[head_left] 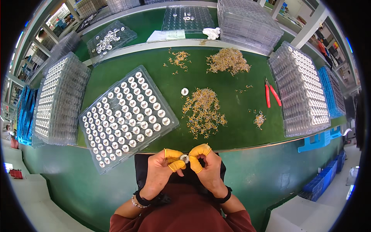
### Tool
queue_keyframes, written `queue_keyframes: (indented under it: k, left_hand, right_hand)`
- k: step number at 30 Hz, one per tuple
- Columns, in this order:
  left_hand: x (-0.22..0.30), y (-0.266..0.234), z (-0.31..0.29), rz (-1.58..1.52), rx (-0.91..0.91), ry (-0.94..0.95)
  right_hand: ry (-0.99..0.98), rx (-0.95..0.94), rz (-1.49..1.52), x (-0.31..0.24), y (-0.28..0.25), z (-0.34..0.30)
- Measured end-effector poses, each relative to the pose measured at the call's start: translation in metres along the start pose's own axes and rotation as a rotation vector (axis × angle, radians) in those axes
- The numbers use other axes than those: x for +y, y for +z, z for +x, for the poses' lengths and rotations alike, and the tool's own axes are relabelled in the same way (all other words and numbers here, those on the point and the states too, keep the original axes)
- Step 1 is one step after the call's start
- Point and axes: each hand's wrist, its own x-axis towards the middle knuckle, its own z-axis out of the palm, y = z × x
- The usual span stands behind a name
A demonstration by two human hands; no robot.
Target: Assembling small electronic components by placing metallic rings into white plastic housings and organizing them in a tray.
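Just in front of the table's near edge, my left hand (159,166) pinches a small round silvery-white part (184,158) between yellow-covered fingertips. My right hand (205,164), also with yellow finger covers, is closed in a pinch at the right side of that part. What its fingertips hold is too small to make out. Beyond my hands lies a pile of small orange-yellow components with wire leads (203,112). One more round white part (184,91) rests beside the top of this pile. A clear plastic tray (172,123) holding rows of similar parts lies tilted on the left, its near corner overhanging the edge.
Red-handled cutters (273,94) lie at the right, by a small component heap (259,120). Farther back is a larger component heap (228,60). Tall stacks of filled trays stand at left (62,100) and right (299,91). A rear ledge carries a tray stack (249,25).
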Motion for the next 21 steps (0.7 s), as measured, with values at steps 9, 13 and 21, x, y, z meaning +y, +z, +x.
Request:
queue_keyframes:
  k: [9, 13, 21]
  left_hand:
    - [0.0011, -0.0019, -0.0007, 0.000, 0.018, -0.012]
    - [0.0010, -0.0013, -0.0008, 0.026, 0.032, 0.006]
    - [-0.0045, -0.0063, -0.0040, 0.486, 0.012, 0.236]
  right_hand:
    - [-0.090, -0.004, -0.088, -0.0004, 0.0016, -0.0006]
    - [-0.259, 0.011, -0.264, -0.0050, 0.0030, 0.0019]
    - [-0.324, -0.083, -0.262, 0.0009, 0.0004, 0.0002]
